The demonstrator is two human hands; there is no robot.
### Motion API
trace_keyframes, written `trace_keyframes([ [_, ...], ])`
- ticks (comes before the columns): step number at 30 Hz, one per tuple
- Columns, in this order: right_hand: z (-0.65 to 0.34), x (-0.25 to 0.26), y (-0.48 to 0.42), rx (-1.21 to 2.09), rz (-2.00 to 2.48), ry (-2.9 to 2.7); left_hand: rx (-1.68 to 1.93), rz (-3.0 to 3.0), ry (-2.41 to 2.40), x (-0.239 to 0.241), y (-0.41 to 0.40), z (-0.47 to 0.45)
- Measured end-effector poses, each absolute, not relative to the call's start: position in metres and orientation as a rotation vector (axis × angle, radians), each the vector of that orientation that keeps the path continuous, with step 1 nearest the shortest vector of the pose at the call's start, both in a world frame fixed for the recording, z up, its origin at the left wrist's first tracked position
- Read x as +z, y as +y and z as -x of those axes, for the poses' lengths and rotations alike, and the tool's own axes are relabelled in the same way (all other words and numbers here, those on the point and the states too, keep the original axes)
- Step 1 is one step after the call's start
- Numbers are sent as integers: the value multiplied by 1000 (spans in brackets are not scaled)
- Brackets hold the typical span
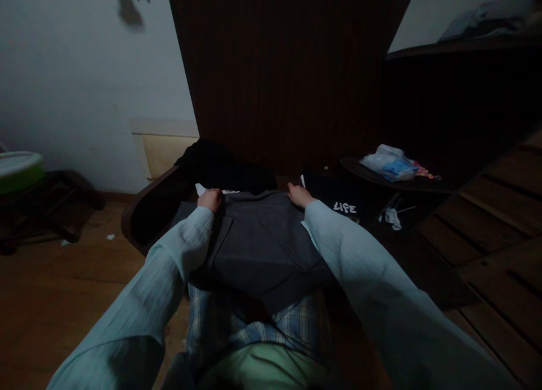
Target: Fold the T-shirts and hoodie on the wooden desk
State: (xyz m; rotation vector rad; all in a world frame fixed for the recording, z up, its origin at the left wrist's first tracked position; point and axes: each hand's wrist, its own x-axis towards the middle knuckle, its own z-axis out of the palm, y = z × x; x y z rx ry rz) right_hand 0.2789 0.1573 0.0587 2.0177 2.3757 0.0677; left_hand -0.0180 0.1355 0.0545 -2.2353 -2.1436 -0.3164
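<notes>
A dark grey garment (pixel 258 240) with two slanted seams lies spread in front of me, its near part hanging over my lap. At its far left corner, my left hand (pixel 210 199) is closed on the edge of the cloth. My right hand (pixel 300 195) pinches the same far edge at the right corner. The cloth between the hands is drawn fairly straight. A bit of white cloth (pixel 201 189) shows just beyond my left hand. Close to my right hand lies a dark folded cloth (pixel 334 193) with white lettering.
A dark wooden seat with a curved armrest (pixel 139 215) stands before a tall dark panel (pixel 288 79). Black cloth (pixel 224 167) lies at its back left. Plastic packets (pixel 389 163) rest on a shelf (pixel 372 174) at right. A green basin (pixel 21 172) stands far left.
</notes>
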Motion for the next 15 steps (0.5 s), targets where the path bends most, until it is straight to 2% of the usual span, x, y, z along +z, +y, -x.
trace_keyframes([
  [8,-277,43,165,-52,-2123,2290,-217,2221,-2215,50,139,25],
  [15,-280,49,164,-37,-2272,2309,-459,1922,-2380,63,127,15],
])
